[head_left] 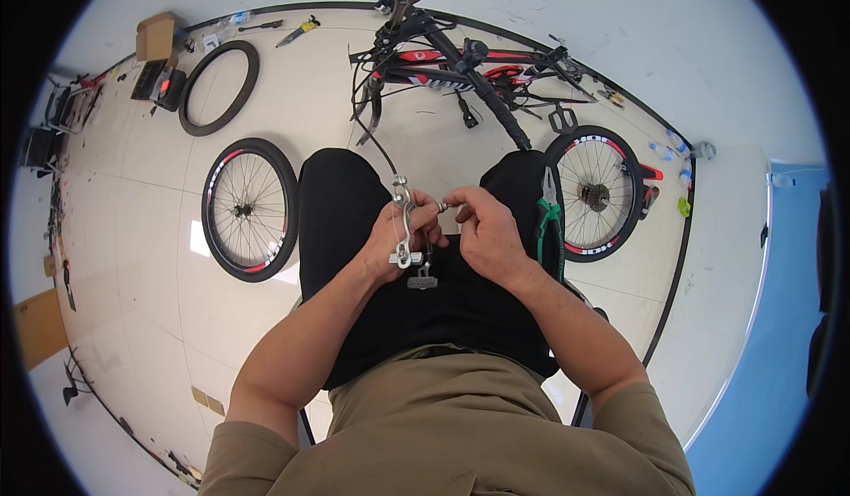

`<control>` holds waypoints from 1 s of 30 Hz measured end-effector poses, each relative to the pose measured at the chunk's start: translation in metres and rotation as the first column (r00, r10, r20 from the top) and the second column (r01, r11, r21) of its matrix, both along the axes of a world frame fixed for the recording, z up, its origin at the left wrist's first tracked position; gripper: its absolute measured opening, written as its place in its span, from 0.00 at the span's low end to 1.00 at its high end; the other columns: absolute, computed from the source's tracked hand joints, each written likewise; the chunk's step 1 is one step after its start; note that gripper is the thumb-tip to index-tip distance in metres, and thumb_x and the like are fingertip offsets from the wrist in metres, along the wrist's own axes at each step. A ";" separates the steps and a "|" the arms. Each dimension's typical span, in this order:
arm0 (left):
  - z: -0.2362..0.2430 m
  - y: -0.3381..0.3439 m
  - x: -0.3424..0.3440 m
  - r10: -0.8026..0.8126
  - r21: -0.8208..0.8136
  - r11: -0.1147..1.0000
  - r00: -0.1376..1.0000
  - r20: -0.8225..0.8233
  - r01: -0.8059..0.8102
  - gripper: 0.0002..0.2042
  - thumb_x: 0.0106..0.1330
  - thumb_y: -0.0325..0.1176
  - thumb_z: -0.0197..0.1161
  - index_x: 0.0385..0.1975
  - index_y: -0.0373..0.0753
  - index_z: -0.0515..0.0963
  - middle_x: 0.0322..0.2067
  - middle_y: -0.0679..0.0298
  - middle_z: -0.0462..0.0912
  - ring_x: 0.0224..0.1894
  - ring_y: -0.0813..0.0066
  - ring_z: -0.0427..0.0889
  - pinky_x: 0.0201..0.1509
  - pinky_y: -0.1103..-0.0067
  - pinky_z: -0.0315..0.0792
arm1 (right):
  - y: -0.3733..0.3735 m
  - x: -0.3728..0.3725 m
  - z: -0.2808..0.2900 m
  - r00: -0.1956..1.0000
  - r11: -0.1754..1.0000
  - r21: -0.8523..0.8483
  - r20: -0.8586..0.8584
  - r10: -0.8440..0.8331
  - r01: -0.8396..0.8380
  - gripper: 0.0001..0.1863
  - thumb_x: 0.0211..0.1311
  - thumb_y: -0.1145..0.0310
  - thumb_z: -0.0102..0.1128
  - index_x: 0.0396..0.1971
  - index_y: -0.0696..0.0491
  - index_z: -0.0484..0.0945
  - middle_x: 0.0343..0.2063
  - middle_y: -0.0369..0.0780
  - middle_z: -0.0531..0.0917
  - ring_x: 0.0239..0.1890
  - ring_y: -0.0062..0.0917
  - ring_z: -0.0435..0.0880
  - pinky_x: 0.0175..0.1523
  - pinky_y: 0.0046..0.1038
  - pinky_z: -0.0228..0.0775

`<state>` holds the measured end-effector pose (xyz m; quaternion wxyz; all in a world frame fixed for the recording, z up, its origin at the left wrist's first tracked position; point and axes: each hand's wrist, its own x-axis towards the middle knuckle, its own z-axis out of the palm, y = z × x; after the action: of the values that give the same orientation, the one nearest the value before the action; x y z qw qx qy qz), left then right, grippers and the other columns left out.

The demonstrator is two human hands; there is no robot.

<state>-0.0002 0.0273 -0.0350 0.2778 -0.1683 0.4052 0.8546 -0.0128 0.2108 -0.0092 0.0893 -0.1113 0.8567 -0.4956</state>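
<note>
Markings: right of the grip of the right hand, black-tyred, wire-spoked wheel, bold white rim capitals | ahead of both grips, black-and-red bicycle frame, white tube lettering, partly covered | left of the left hand, second black-tyred spoked wheel, white rim marks, too small to read.

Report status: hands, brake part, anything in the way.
Left hand holding silver brake arm. Right hand pinching small metal piece. Green-handled pliers on right thigh, apart from hands.
</note>
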 end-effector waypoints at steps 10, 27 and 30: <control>0.000 0.000 0.000 -0.016 -0.037 0.999 1.000 -0.006 0.016 0.09 0.70 0.33 0.63 0.38 0.35 0.71 0.25 0.64 0.70 0.28 0.68 0.75 0.42 0.66 0.78 | -0.002 0.001 0.004 1.000 0.986 0.163 -0.007 0.021 -0.019 0.13 0.58 0.80 0.51 0.41 0.57 0.80 0.39 0.48 0.84 0.42 0.46 0.84 0.46 0.41 0.76; 0.004 0.002 0.001 0.023 -0.047 0.999 1.000 0.008 -0.022 0.11 0.61 0.26 0.58 0.42 0.31 0.69 0.24 0.60 0.75 0.26 0.69 0.81 0.38 0.73 0.82 | -0.004 -0.001 0.001 0.952 0.974 -0.197 0.302 -0.045 0.108 0.14 0.62 0.81 0.49 0.47 0.61 0.78 0.34 0.45 0.86 0.38 0.29 0.87 0.45 0.30 0.79; 0.004 0.002 0.000 0.030 -0.035 0.999 1.000 0.006 -0.030 0.11 0.61 0.26 0.57 0.42 0.31 0.69 0.24 0.61 0.75 0.26 0.70 0.80 0.39 0.72 0.82 | -0.004 -0.001 0.005 0.965 0.972 -0.207 0.257 -0.054 0.109 0.16 0.61 0.83 0.49 0.47 0.60 0.78 0.34 0.45 0.86 0.39 0.29 0.87 0.45 0.29 0.79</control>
<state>0.0001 0.0294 -0.0313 0.2633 -0.1822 0.4164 0.8509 -0.0137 0.2068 -0.0045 0.1630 -0.0217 0.7826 -0.6004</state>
